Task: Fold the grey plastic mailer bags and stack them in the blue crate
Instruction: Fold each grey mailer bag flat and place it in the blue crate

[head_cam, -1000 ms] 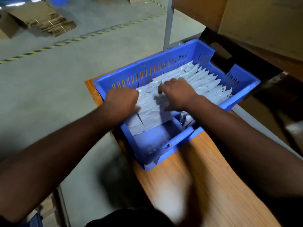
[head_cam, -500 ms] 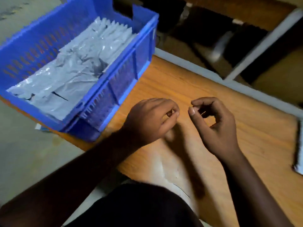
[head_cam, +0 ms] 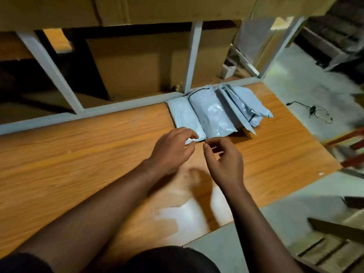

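Note:
A loose pile of grey plastic mailer bags (head_cam: 213, 112) lies on the wooden table (head_cam: 78, 154), against the white frame at its far edge. Some of the bags lean on their sides at the right of the pile. My left hand (head_cam: 173, 148) is at the pile's near left corner, where thumb and forefinger pinch the edge of the leftmost bag. My right hand (head_cam: 224, 160) hovers just beside it, at the near edge of the pile. Its fingers are loosely curled and hold nothing. The blue crate is out of view.
A white metal shelf frame (head_cam: 194, 56) stands behind the table, with cardboard boxes (head_cam: 137, 64) inside it. The table's right edge drops to a concrete floor (head_cam: 307, 89), where a black cable (head_cam: 313, 113) lies. Wooden pieces (head_cam: 334, 229) lie at the lower right.
The view has swung right, away from the blue crate. Both hands left the bags in the crate, crossed the table and reached the pile of loose bags.

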